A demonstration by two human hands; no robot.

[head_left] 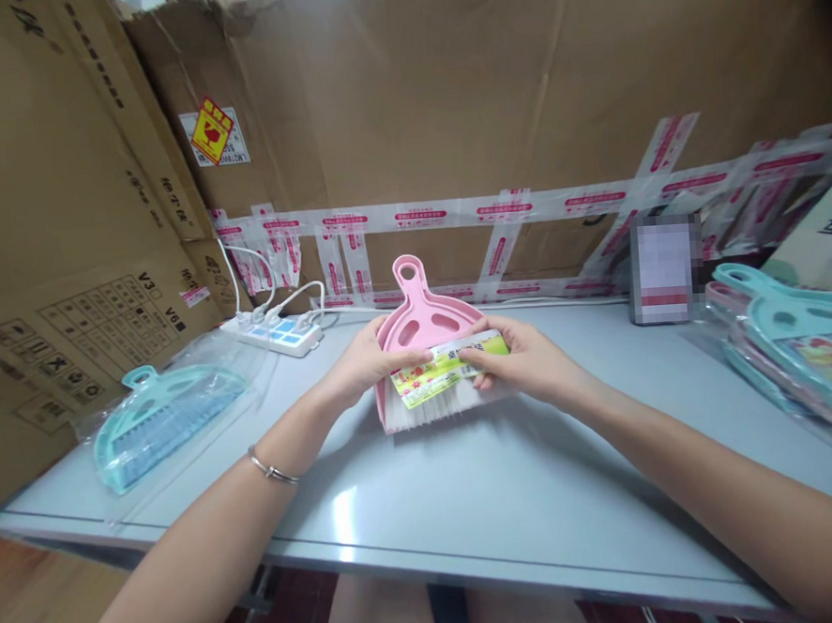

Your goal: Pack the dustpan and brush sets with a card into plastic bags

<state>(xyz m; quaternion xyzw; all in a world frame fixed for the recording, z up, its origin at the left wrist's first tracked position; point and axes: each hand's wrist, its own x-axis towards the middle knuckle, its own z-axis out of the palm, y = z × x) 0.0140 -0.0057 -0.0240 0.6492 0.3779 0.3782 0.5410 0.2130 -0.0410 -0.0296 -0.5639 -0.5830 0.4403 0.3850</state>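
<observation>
A pink dustpan (427, 322) with a matching brush set into it is held up over the middle of the table, its looped handle pointing away from me. White bristles (422, 413) face me along the near edge. Across the brush lies a yellow-green printed label (427, 378). My left hand (363, 364) grips the dustpan's left side, the thumb pressed on the label. On the other side my right hand (514, 354) is closed on the label's right end and the brush, thumb on top. Fingers behind the dustpan are hidden.
A bagged turquoise dustpan set (162, 426) lies at left on the grey table (471, 515). Several bagged sets (797, 326) are stacked at right. A power strip (273, 334) with cables and a phone-like device (664, 273) stand at the back, before a large taped carton (409, 96).
</observation>
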